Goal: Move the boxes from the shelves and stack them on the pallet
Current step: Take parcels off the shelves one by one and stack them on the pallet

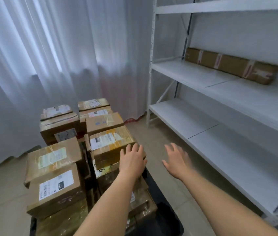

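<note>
Both forearms reach out, left hand (132,160) with fingers spread flat on the top stacked box (112,143), right hand (177,160) splayed and empty beside it; one long box (232,65) remains shelved, and uneven stacking risks toppling.

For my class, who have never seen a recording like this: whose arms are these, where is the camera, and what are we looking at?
This is one picture from a camera worn on a person's head, looking forward and down. The two bare arms are that person's own. The left hand lies with straight fingers against a taped cardboard box on the stack of boxes. The right hand is open in the air and holds nothing. On the right stands a white shelf unit, with one long box lying on a shelf.
</note>
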